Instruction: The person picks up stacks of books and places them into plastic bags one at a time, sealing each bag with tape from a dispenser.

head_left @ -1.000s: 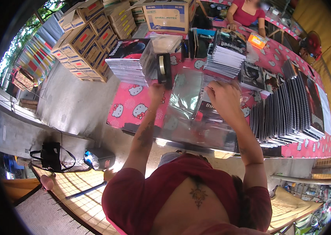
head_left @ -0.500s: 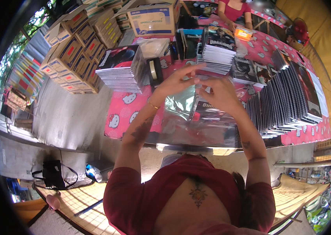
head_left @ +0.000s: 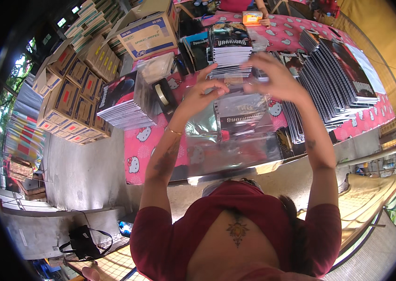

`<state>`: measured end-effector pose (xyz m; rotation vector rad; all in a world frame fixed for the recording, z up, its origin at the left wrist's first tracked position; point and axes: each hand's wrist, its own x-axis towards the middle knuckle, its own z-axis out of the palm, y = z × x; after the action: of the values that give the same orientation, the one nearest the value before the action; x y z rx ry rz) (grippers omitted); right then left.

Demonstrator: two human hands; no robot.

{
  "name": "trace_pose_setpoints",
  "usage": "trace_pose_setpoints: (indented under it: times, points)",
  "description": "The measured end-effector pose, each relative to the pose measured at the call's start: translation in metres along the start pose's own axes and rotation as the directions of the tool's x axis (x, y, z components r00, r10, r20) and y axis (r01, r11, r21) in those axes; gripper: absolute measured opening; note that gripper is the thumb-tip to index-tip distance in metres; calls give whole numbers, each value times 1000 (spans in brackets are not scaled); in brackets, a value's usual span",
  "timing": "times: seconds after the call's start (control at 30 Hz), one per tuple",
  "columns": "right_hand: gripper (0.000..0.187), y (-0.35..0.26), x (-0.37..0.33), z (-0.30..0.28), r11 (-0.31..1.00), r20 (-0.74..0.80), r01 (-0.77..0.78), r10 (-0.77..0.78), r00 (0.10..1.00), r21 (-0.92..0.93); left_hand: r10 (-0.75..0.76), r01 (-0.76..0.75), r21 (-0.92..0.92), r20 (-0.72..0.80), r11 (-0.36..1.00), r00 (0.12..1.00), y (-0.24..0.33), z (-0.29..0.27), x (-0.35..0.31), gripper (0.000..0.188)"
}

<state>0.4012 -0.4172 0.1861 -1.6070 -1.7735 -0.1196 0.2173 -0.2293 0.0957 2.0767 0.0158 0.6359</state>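
A spiral notebook point(head_left: 244, 117) with a dark cover band lies in front of me, under or inside clear plastic film. My left hand point(head_left: 202, 96) hovers by its upper left corner, fingers curved and apart. Over its upper right side, my right hand point(head_left: 277, 77) is raised with fingers spread, slightly blurred by motion. I see nothing gripped in either hand, though thin film at the fingertips is hard to make out. Clear plastic sleeves point(head_left: 202, 126) lie left of the notebook, and more film point(head_left: 235, 152) spreads along the near table edge.
Beyond my hands stands a notebook stack point(head_left: 230, 51); another stack point(head_left: 125, 105) is left, beside a tape roll point(head_left: 162, 95). A long leaning row of notebooks point(head_left: 333, 84) fills the right. Cartons point(head_left: 69, 100) stand left of the pink table. Across it, another person's hand point(head_left: 264, 21) is by an orange pack point(head_left: 252, 18).
My hands have moved apart, the right one rising away from the left. The view has shifted, so the notebook shows more fully. The other person's orange pack appears farther left.
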Motion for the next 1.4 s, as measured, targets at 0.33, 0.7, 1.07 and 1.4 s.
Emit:
trace_pose_setpoints:
  times: [0.33, 0.7, 1.07, 1.4]
  points:
    - [26, -2, -70, -26, 977, 54, -44, 57, 997, -208, -44, 47, -147, 25, 988, 999, -4, 0, 2, 12]
    - [70, 15, -46, -3, 936, 436, -116, 262, 861, -334, -56, 60, -93, 46, 994, 997, -3, 5, 3, 11]
    - [81, 73, -117, 16, 782, 7, -330, 384, 923, 528, -55, 57, -58, 34, 997, 998, 5, 12, 4, 12]
    - [66, 59, -110, 70, 993, 275, 50, -79, 958, 112, 88, -145, 429, 150, 892, 985, -8, 48, 30, 12]
